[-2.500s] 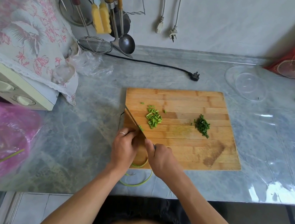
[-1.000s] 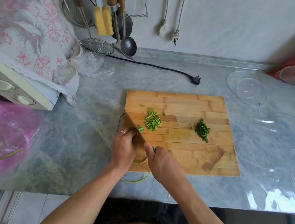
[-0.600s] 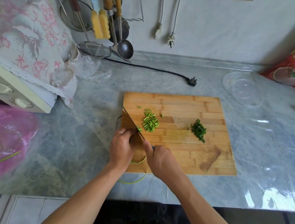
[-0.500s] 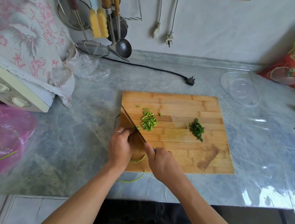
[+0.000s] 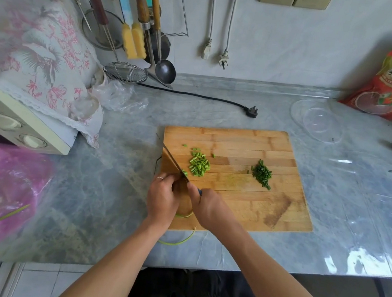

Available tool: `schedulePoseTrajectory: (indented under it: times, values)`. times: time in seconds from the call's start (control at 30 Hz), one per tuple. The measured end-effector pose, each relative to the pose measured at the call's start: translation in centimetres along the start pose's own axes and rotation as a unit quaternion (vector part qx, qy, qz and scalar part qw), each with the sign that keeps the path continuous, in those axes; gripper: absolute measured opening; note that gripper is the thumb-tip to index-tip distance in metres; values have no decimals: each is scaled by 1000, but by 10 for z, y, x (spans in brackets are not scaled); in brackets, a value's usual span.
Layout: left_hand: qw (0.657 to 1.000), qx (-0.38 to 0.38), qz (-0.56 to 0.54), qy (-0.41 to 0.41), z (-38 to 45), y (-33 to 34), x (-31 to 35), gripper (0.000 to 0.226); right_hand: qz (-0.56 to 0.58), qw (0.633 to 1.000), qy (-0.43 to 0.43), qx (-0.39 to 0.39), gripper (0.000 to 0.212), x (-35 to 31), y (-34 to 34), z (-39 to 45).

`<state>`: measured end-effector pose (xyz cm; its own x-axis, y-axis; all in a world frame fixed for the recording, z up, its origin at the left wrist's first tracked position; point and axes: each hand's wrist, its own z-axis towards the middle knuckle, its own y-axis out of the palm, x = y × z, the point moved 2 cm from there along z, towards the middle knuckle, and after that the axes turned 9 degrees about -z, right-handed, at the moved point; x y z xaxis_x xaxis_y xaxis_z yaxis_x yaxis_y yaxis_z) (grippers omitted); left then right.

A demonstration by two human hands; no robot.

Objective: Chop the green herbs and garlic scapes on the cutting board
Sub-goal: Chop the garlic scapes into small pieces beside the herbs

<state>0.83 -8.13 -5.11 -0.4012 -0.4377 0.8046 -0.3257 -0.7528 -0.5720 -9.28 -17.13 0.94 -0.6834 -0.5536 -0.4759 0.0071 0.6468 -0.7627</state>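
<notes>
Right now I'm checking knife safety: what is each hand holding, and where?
The right hand grips the knife by its handle. The left hand pinches the garlic scape beside the blade.

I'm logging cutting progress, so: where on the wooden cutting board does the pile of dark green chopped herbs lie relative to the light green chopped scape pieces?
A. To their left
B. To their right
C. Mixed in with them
B: the dark green chopped herbs form a separate pile right of the light green scape pieces on the wooden cutting board.
</notes>
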Motion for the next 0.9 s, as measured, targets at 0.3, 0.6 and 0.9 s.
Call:
schedulePoseTrajectory:
  times: [0.3,0.6,0.9]
  values:
    - [1000,14,15,6,-1,-3,4,19,-25,999,-3,-28,65,9,-5,-5]
    - [1000,15,24,11,0,-3,3,21,-20,999,1,-33,65,18,-6,-17]
    - [997,33,48,40,-4,-7,7,16,24,999,15,-20,57,8,-26,3]
